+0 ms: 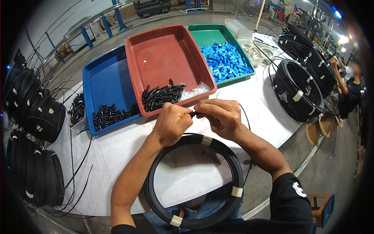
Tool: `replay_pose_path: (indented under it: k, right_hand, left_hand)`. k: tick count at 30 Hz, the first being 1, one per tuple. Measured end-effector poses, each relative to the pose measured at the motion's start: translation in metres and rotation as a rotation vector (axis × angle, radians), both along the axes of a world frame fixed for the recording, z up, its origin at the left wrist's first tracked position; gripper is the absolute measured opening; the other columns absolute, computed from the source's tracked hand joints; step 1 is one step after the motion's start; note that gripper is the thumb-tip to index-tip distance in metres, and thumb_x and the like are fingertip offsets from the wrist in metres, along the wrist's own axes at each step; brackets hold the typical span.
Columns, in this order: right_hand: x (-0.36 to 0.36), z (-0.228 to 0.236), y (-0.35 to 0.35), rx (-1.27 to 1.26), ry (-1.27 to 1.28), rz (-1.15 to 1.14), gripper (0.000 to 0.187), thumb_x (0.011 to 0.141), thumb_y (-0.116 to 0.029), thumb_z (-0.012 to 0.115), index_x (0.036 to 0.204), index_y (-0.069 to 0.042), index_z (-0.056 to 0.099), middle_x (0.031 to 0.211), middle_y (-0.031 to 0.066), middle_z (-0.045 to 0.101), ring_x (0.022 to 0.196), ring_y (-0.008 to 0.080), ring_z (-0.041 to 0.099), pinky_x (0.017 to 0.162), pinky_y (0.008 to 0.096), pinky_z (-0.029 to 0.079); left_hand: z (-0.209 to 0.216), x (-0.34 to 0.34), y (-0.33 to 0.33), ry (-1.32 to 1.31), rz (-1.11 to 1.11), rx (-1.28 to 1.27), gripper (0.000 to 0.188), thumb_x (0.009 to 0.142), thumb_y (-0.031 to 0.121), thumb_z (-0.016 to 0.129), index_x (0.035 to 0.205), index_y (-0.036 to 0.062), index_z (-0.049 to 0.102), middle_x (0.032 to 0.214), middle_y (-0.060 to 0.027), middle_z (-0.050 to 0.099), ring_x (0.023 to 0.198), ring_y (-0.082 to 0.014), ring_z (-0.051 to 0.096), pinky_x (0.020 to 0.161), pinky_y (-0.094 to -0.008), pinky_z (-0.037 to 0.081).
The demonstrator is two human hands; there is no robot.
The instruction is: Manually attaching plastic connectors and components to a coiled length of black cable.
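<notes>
My left hand (pixel 171 124) is closed in a fist, its thumb pressed toward the right hand, just above the rim of a coil of black cable (pixel 238 171). My right hand (pixel 221 117) pinches a small black piece (pixel 193 114) at the fingertips, where the two hands meet. Most of that piece is hidden, and I cannot tell what the left fingers enclose. White tape bands wrap the coil, which rests partly on the table's near edge and partly over my lap. A loose black strand curves past my right wrist.
Beyond my hands, a red tray (pixel 163 50) with black connector parts and clear bits overlaps a blue tray (pixel 105 74) of black pieces. A green tray (pixel 202 33) holds blue clips. Cable coils (pixel 298 91) stand right, more (pixel 35 171) left. A person (pixel 348 89) is far right.
</notes>
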State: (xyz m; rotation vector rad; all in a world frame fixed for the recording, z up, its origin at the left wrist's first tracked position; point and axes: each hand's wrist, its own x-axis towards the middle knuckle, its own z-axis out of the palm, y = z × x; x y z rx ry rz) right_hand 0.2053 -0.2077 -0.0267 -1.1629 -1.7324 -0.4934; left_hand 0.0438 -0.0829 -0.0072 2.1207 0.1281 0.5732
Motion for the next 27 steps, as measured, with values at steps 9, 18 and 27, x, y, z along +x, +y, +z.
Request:
replay_pose_path:
  k: [9,18,27]
  right_hand:
    - [-0.01,0.013,-0.01,-0.376,0.137,-0.058,0.019,0.074,0.0,0.077,0.09,-0.005,0.067,0.077,0.007,0.068,0.059,0.0222,0.063,0.05,0.0313,0.046]
    - [-0.01,0.007,0.003,-0.009,0.046,0.056,0.023,0.07,0.003,0.078,0.088,-0.005,0.067,0.084,0.0071,0.07,0.065,0.0201,0.069,0.052,0.0292,0.053]
    - [-0.012,0.012,-0.008,-0.24,0.164,0.003,0.023,0.07,0.008,0.071,0.089,-0.004,0.068,0.08,0.005,0.069,0.064,0.018,0.066,0.053,0.0291,0.052]
  left_hand:
    - [0.005,-0.001,-0.009,-0.002,0.062,0.312,0.03,0.071,0.022,0.054,0.056,-0.0044,0.057,0.049,-0.0229,0.046,0.041,-0.0328,0.049,0.046,-0.0415,0.041]
    - [0.0,-0.003,0.01,0.131,-0.069,-0.09,0.041,0.077,0.028,0.047,0.054,-0.0054,0.043,0.046,-0.0174,0.038,0.041,-0.0227,0.035,0.046,-0.0418,0.03]
    - [0.006,-0.001,-0.011,0.013,0.045,0.199,0.032,0.073,0.022,0.051,0.055,-0.0049,0.053,0.048,-0.0223,0.047,0.041,-0.0327,0.046,0.046,-0.0429,0.039]
